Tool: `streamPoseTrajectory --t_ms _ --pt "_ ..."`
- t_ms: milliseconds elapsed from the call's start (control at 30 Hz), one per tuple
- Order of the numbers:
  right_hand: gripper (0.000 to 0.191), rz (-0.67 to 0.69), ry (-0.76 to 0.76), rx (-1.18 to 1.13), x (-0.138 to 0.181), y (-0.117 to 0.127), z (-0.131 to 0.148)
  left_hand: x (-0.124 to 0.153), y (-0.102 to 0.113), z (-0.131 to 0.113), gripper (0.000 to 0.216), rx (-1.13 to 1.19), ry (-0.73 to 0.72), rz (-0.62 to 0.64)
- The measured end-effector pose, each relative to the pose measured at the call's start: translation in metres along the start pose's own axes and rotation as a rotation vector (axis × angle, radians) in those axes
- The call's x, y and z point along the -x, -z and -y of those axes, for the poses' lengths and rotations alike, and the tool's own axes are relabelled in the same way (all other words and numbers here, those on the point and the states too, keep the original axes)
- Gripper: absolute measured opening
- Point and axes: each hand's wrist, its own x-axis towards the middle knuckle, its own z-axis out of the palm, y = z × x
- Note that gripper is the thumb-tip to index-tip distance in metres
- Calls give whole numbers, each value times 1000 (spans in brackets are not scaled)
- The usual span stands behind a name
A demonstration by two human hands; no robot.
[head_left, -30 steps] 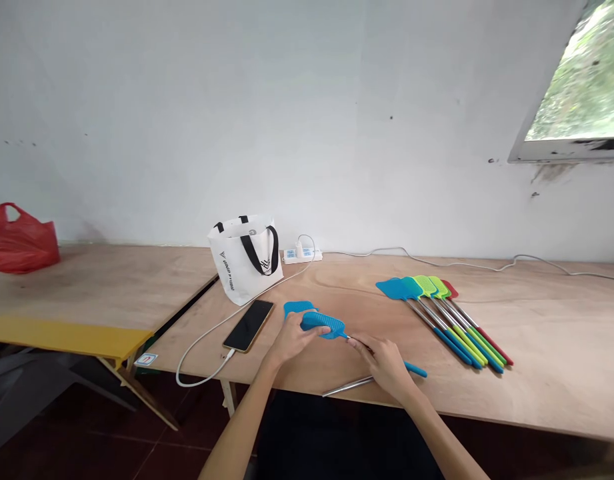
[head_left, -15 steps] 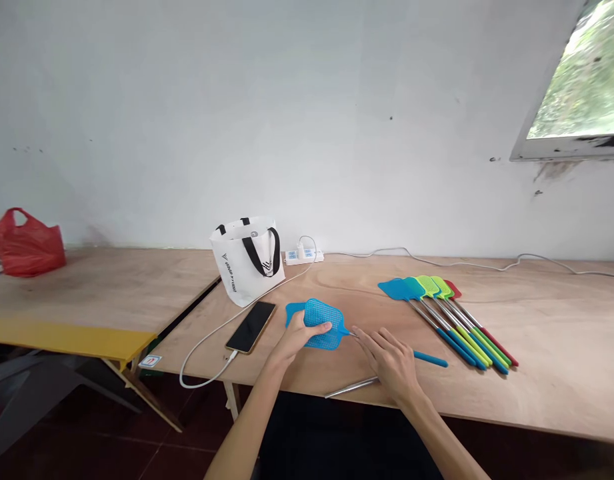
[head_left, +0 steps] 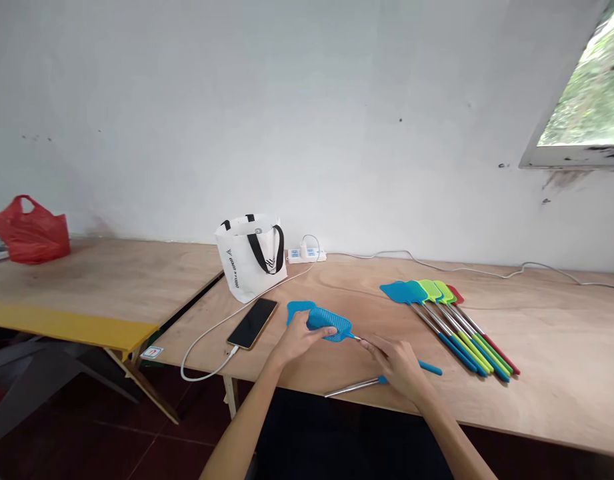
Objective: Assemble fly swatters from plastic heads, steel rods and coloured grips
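My left hand (head_left: 297,337) grips the mesh head of a blue fly swatter (head_left: 331,324) just above the wooden table (head_left: 537,373). My right hand (head_left: 399,366) pinches the thin metal rod of that swatter close behind the head; its blue grip (head_left: 431,368) sticks out to the right past my fingers. Under the held head lies a second blue swatter head (head_left: 297,307), flat on the table. A bare metal rod (head_left: 351,387) lies near the front edge below my right hand.
A row of several blue, green and red swatters (head_left: 449,320) lies to the right. A black phone (head_left: 253,323) on a white cable, a white tote bag (head_left: 251,257) and a power strip (head_left: 305,255) are at the left. A red plastic bag (head_left: 31,230) sits on the neighbouring table.
The blue swatter head was tipped up to face me half a second ago and is now turned flatter again. My right hand has closed back onto the rod.
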Motion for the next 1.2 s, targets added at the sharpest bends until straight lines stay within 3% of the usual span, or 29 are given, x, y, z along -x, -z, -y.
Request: streamPoseTrajectory --t_ms 200,367,533,700,767,833,967,1100,1200 --pt "39 -13 -12 63 1 -8 4 -1 3 -3 45 29 111 -4" --pt "41 -20 -10 96 5 -15 2 -1 -2 -3 42 108 107 49" --pt "41 -27 -7 157 2 -22 2 -2 -7 0 41 119 166 1" --pt "36 -50 20 217 -1 -16 -6 -7 9 14 57 95 214 -81" --pt "32 22 35 177 1 -5 -14 -9 17 22 75 29 197 -162" --pt "28 191 21 72 4 6 -20 -9 23 30 85 -91 181 -217" --pt "19 493 -90 -105 10 18 -18 -9 23 41 83 -323 198 -163" --pt "4 553 -150 -188 7 11 -11 -7 16 45 69 -515 285 -11" --pt "8 543 -167 -216 3 4 -14 -6 15 46 63 -640 290 55"
